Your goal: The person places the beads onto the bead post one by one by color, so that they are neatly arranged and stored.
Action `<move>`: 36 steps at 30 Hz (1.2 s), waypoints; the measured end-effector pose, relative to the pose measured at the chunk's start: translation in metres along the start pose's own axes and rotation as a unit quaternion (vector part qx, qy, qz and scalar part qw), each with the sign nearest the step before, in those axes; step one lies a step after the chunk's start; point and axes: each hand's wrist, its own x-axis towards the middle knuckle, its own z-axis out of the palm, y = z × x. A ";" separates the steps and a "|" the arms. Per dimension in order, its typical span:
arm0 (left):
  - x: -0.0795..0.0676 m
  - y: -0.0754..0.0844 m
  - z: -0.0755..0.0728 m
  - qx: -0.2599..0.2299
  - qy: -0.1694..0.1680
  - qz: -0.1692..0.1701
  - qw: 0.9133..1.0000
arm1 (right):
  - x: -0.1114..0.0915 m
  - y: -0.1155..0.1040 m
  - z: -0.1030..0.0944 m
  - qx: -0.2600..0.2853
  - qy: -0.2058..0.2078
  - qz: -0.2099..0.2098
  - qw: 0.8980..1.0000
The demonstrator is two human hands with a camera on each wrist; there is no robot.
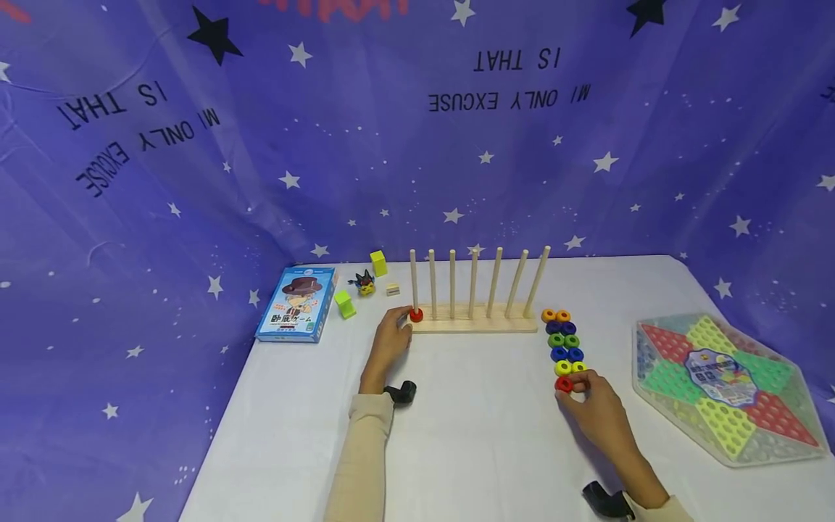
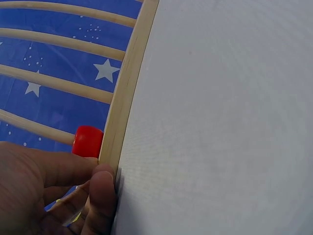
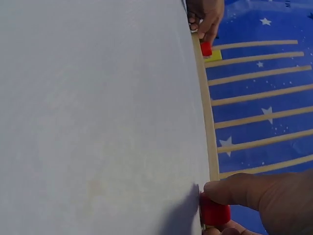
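A wooden peg rack (image 1: 483, 326) with several upright pegs stands on the white table, and one red bead (image 1: 416, 315) sits low on its leftmost peg. My left hand (image 1: 391, 337) grips the left end of the rack's base, thumb and fingers around the corner just beside that bead; the left wrist view shows the thumb (image 2: 102, 193) against the base edge. On the right, my right hand (image 1: 596, 409) pinches another red bead (image 3: 215, 210) between thumb and fingers. That bead is at the near end of two columns of beads: yellow (image 1: 563, 367), blue (image 1: 559, 354), green (image 1: 556, 340), purple and orange (image 1: 549, 315).
A Chinese checkers set (image 1: 724, 384) in clear packaging lies at the right. At the back left are a blue game box (image 1: 298, 304), green blocks (image 1: 345, 304), a small figurine (image 1: 365, 283) and a small pale block (image 1: 393, 289). A purple star-patterned cloth (image 1: 391, 145) hangs behind.
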 end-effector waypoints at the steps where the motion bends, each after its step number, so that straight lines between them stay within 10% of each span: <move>1: 0.000 0.000 0.000 0.000 0.001 0.001 1.000 | 0.000 -0.003 0.000 -0.002 0.001 -0.004 1.000; 8: -0.001 0.002 0.003 0.003 -0.004 -0.002 1.000 | 0.006 -0.056 -0.020 0.048 0.003 -0.063 0.997; 16: -0.001 0.003 0.002 -0.005 -0.004 -0.011 1.000 | 0.054 -0.187 -0.058 0.120 0.016 -0.191 0.974; 22: -0.004 -0.001 -0.001 0.011 0.003 0.008 1.000 | 0.096 -0.260 -0.046 0.126 -0.027 -0.226 0.966; 36: -0.005 0.002 -0.002 0.023 0.010 0.023 0.999 | 0.125 -0.299 -0.010 0.092 -0.046 -0.236 0.966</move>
